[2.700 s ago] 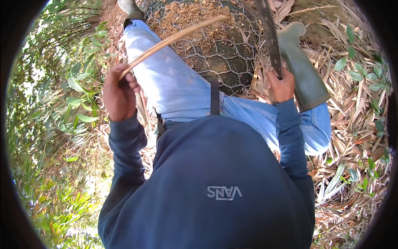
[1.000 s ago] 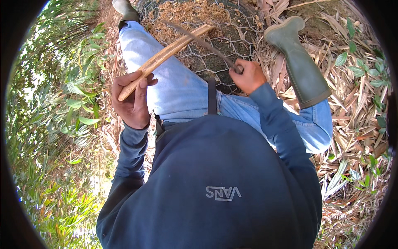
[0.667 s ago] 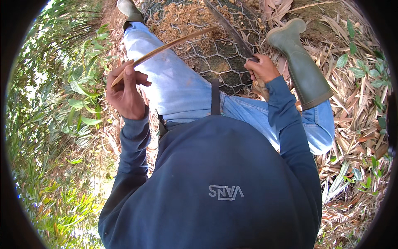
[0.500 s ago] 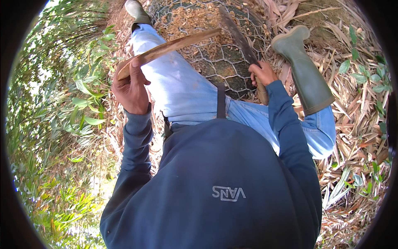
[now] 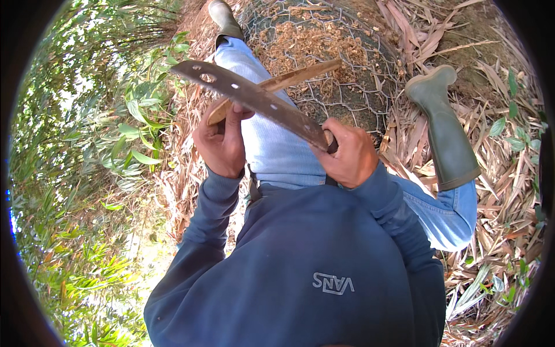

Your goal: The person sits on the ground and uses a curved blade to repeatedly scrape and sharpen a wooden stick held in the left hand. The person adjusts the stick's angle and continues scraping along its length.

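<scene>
While the right hand (image 5: 347,157) is wrapped tight round the handle of the machete (image 5: 254,99), the left hand (image 5: 222,144) has its fingers curled closed on the near end of the wooden strip (image 5: 277,84). The strip runs from that hand up over the thigh toward the wire-mesh mound (image 5: 347,75) covered in shavings, and the blade lies across it just above the left thumb. To do this shaving well I'd keep the edge at a shallow angle, push away from the body and keep the thumb behind the blade, because it's really close there. Compared with half a second ago, the machete has swung over from the right side, near the green boot (image 5: 442,139), to cross the strip, tip now pointing left toward the leafy plants (image 5: 136,115).
</scene>
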{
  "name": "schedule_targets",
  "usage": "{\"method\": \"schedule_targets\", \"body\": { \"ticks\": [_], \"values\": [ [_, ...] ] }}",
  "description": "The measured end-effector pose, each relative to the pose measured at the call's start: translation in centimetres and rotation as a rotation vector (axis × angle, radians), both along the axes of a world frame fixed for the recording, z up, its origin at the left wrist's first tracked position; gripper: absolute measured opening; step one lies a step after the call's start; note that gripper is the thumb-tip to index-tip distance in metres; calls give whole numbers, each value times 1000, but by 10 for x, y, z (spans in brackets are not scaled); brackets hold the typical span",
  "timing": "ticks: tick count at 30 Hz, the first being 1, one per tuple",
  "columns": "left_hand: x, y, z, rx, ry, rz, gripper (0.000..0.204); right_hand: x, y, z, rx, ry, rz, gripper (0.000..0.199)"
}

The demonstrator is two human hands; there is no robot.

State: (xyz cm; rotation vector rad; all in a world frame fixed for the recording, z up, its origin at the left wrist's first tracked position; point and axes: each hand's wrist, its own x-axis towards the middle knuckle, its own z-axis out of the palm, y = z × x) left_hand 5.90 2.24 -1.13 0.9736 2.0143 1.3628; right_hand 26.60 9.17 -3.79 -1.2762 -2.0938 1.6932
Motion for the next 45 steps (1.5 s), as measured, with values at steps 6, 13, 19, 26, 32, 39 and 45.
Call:
{"method": "schedule_targets", "body": {
  "ticks": [6, 13, 19, 26, 32, 39, 45],
  "values": [
    [-4, -8, -6, -23, -63, 18, 23, 19, 11, -48, -24, -163, -105, 19],
    [1, -8, -6, -18, -55, 43, 24, 27, 1, -36, -6, -170, -73, 24],
    [-5, -12, -12, -2, -2, -19, 24, 45, 15, -62, -34, -276, -121, 24],
    [-2, -4, -8, -4, 5, -25, 26, 66, 18, -118, 41, -295, -257, 26],
    [-4, -4, -8, -8, 11, -56, 25, 71, 10, -81, -41, -263, -163, 34],
    [-11, -1, -7, 50, 112, -321, 22, 79, 17, -86, 55, -228, -163, 33],
    [-21, -10, -5, 32, 238, -428, 20, 46, 2, -23, 79, 18, -5, 23]
  ]
}}
